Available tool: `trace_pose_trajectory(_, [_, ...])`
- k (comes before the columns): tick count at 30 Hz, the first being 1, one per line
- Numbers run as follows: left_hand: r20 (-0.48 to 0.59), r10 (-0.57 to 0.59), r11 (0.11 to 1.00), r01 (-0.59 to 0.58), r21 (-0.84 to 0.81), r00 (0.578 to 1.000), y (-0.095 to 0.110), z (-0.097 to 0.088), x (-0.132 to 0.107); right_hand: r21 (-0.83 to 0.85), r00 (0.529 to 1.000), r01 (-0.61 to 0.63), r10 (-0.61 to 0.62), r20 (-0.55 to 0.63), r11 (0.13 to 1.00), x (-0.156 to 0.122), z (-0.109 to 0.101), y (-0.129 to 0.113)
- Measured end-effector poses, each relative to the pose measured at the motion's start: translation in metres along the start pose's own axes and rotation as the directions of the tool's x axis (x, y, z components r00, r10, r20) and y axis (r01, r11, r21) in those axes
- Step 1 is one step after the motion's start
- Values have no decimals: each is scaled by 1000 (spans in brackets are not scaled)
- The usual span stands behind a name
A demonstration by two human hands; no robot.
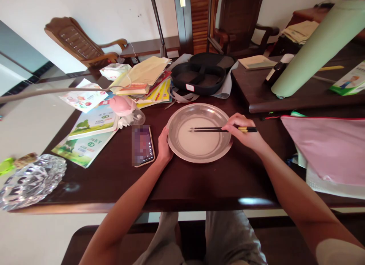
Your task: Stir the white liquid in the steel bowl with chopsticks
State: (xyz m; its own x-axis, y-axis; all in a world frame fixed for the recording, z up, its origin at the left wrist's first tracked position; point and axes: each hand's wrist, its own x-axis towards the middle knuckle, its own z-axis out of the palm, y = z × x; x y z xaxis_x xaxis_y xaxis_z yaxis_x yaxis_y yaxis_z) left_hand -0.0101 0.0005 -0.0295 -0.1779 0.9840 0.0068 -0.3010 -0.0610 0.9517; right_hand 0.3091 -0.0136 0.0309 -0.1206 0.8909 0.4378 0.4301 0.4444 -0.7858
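Observation:
A round, shallow metal basin (199,157) sits on the dark table in front of me, with a whitish, cloudy layer, perhaps liquid, in its bottom. My left hand (164,146) holds the basin's left side, its fingers along the outer wall and partly hidden. In my right hand (242,132) is a pair of black chopsticks (209,128) with gold bands near the thick ends. The chopsticks lie nearly level over the basin, tips pointing left above its middle. Whether the tips touch the whitish layer I cannot tell. Close to my left hand lies a phone (145,145).
Left stand a pink-capped bottle (125,107), booklets (88,143) and a crystal dish (34,181). Behind the basin are an open black case (196,80) and stacked papers (145,75). A pink pouch (333,147) and a tall green cylinder (319,48) are on the right.

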Motion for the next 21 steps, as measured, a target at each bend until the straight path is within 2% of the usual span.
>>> trace_pose_trajectory(4, [4,1,1000,-1,-7,1000,2,1,-1,135,990,-13,32,-134,991,1,-17,3])
trace_pose_trajectory(7, [1,1,1000,-1,-3,1000,3,1,-1,203,997,-18,34,-72,979,-1,-15,2])
trace_pose_trajectory(9, [-2,-4,1000,4,-4,1000,2,1,-1,136,1000,-23,20,24,990,-2,-7,0])
trace_pose_trajectory(11, [-10,-6,1000,6,-1,1000,2,1,-1,36,998,3,-6,70,999,-2,1,-1])
trace_pose_trajectory(14, [-14,-9,1000,10,7,1000,1,0,-1,-23,1000,17,-17,-4,1000,-1,0,0])
trace_pose_trajectory(16, [-11,-11,1000,11,5,1000,1,0,-1,35,994,4,0,-110,999,0,-10,2])
trace_pose_trajectory(18, [-9,-8,1000,8,3,1000,0,0,0,149,986,12,13,-167,989,0,-18,2])
trace_pose_trajectory(21, [-8,-1,1000,1,6,1000,0,0,0,229,997,1,16,-73,973,-1,-16,0])
